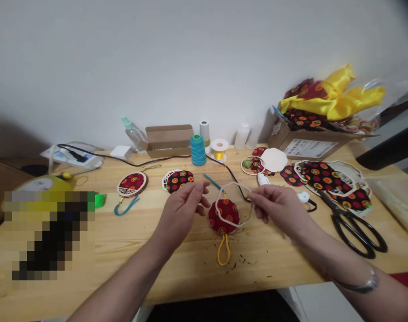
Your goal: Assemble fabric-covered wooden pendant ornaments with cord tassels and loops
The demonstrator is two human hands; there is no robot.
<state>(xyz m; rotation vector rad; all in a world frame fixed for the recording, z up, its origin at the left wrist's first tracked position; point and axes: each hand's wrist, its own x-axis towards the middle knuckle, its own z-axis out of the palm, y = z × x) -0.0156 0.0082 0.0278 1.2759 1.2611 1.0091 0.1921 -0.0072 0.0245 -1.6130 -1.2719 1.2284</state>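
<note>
My right hand (275,203) pinches a thin pale ring frame (240,225) with a scalloped outline between thumb and fingers. The frame hovers over a round, dark red patterned fabric piece (223,214) on the table, overlapping its right part. A yellow braided loop (219,256) comes out of the fabric piece's near side, and a teal cord (213,182) lies at its far side. Just left of the frame is my left hand (183,203), fingers apart and loosely curved, with nothing visible in it.
Black-handled scissors (354,230) lie at right beside patterned fabric pieces (319,179). A finished-looking round ornament (132,183) lies left. Behind stand a teal thread cone (198,151), a yellow thread spool (219,150) and a fabric-filled cardboard box (307,143). A black cable (160,158) crosses the table.
</note>
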